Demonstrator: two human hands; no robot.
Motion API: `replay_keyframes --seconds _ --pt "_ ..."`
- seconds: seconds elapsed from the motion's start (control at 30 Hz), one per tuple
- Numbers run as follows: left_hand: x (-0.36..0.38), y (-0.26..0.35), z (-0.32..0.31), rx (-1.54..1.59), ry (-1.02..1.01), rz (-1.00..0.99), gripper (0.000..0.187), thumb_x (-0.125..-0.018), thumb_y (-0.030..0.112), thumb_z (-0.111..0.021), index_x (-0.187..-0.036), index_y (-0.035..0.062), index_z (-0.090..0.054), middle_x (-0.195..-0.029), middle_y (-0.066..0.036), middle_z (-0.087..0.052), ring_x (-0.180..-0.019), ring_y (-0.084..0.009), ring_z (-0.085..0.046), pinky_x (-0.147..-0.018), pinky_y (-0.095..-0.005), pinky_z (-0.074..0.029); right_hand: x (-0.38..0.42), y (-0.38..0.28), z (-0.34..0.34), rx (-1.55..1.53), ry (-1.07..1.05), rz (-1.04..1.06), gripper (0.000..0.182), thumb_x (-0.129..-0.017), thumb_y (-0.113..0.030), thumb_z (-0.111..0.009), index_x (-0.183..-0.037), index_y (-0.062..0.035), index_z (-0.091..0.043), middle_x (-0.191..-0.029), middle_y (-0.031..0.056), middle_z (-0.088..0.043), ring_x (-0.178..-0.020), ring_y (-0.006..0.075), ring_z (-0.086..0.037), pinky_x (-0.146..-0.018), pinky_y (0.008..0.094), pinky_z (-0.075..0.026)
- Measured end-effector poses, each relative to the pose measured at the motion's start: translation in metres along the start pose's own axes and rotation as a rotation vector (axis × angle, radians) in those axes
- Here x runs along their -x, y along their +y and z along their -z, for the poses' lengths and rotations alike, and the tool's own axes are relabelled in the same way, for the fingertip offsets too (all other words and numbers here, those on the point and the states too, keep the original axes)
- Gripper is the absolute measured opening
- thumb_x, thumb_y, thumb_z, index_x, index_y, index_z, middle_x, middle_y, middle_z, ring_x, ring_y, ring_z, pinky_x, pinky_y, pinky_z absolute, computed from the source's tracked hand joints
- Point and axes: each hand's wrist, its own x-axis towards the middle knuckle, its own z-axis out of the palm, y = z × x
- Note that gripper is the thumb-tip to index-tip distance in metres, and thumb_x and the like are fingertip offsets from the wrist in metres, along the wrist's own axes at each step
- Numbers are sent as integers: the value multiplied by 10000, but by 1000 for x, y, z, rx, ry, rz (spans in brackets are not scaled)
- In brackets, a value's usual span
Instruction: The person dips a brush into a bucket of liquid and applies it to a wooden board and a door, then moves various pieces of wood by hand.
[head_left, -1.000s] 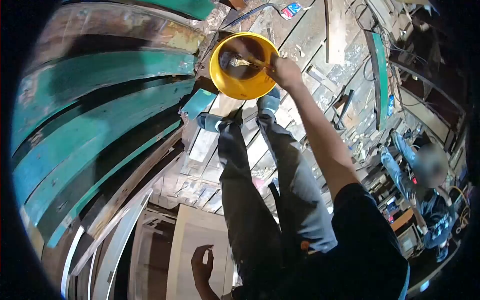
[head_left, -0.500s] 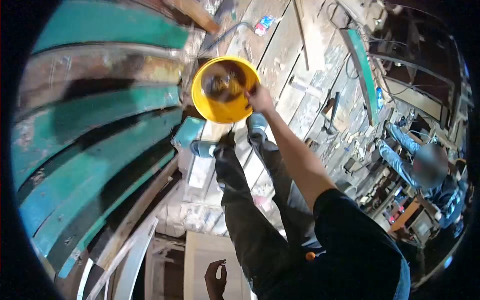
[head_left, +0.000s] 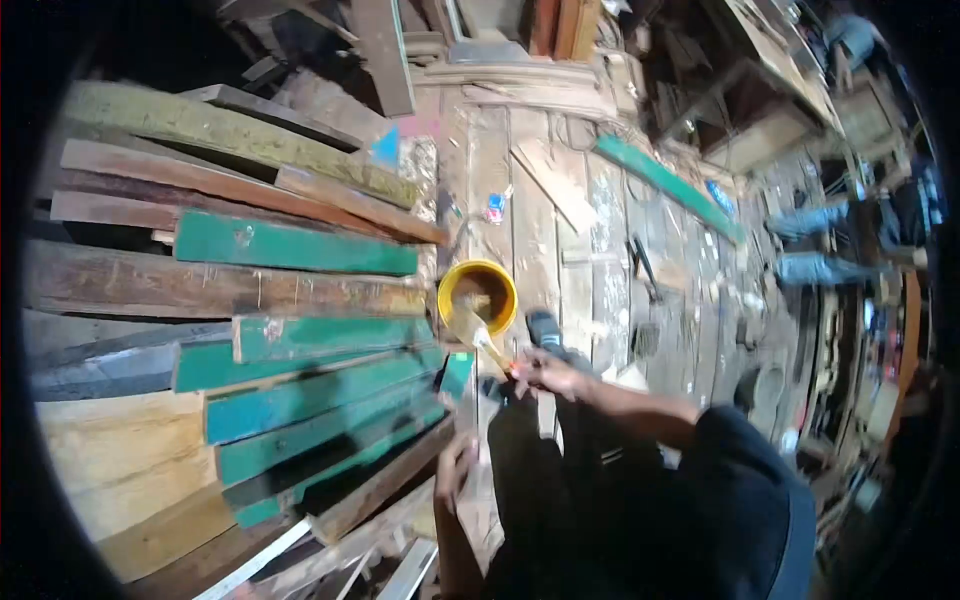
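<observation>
A yellow bucket (head_left: 448, 290) stands upright on the plank floor, with dark contents that I cannot make out. My right hand (head_left: 550, 376) is closed on the handle of a blurred brush (head_left: 492, 350), just beside the bucket's near edge. The brush's pale head reaches over the rim and partly hides the bucket's inside. Lower down, my left hand (head_left: 456, 462) is raised near the ends of the green planks (head_left: 330, 390), fingers apart and holding nothing that I can see.
Stacked brown and green boards (head_left: 295, 246) fill the left side. A pale board (head_left: 555, 187) and a long green board (head_left: 670, 188) lie on the floor ahead. Another person (head_left: 860, 235) in blue trousers is at the far right, near cluttered shelves.
The view has turned and the bucket looks smaller and farther off. My right hand has left the bucket's rim and now has the brush. My left hand has come up beside the planks.
</observation>
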Motion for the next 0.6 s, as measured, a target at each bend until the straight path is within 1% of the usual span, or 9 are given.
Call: replay_keyframes --seconds 0.07,0.1,0.17,0.3,0.33,0.4,0.47,0.53,0.6 --pt "-4 55 -18 81 18 -2 517 -1030 395 -516 -1303 -43 -556 -1165 -55 -631 -1048 -137 -580 -942 -294 -443 16 13 -34 -184 -91 35 186 -962 -213 -667 -1037 -83 -557 -877 25 -647 -709 137 -659 -556 253 -473" --pt "-8 66 -23 151 29 -16 573 -1035 445 -478 -1381 -11 -510 -1293 -86 -600 -1215 -209 -565 -1008 -382 -465 17 23 -49 -110 -101 110 179 -960 -214 -670 -1041 -92 -566 -878 10 -644 -704 123 -646 -548 249 -464" --pt "-18 67 -22 379 63 19 648 -1015 482 -502 -1437 -5 -430 -1360 -89 -556 -1263 -225 -529 -1081 -394 -402 24 32 -83 -11 -119 80 156 -957 -204 -673 -1052 -115 -587 -857 -13 -621 -662 84 -597 -524 247 -444" --pt "-3 82 -9 467 29 -128 335 -1033 319 -537 -1173 16 -571 -936 -52 -621 -762 -114 -579 -712 -274 -498 67 0 -149 312 -95 45 674 -931 -304 -699 -1506 -118 -402 -944 25 -656 -743 109 -584 -637 260 -482" --pt "7 80 0 449 76 -118 336 -1035 329 -530 -1167 26 -593 -866 -51 -622 -716 -101 -582 -658 -243 -504 29 35 -137 486 -226 279 408 -923 -262 -693 -1247 -48 -568 -1034 118 -685 -916 234 -686 -736 356 -547" --pt "11 52 31 407 144 -286 265 -1035 302 -540 -1101 48 -579 -734 29 -490 -606 -65 -468 -516 -228 -385 2 56 -121 868 -280 434 473 -914 -326 -691 -1244 -9 -570 -1100 153 -682 -1009 283 -660 -842 393 -525" --pt "23 25 63 441 272 -188 239 -1040 307 -530 -1077 73 -560 -721 39 -454 -585 -61 -414 -499 -218 -341 2 62 -106 1035 -152 462 500 -907 -372 -685 -1219 3 -574 -1091 189 -686 -962 301 -665 -870 414 -513" --pt "55 22 92 528 179 -189 245 -1049 328 -502 -1088 86 -517 -725 36 -440 -564 -53 -391 -491 -202 -310 8 57 -93 1068 -128 466 273 -940 -239 -647 -1081 -7 -627 -998 103 -691 -930 188 -656 -822 322 -519" --pt "87 28 108 515 228 -138 264 -1050 346 -494 -1094 86 -507 -726 21 -454 -535 -58 -388 -473 -214 -301 4 57 -78 938 -156 401 240 -951 -209 -628 -1098 -20 -627 -994 84 -691 -858 178 -668 -746 316 -537"
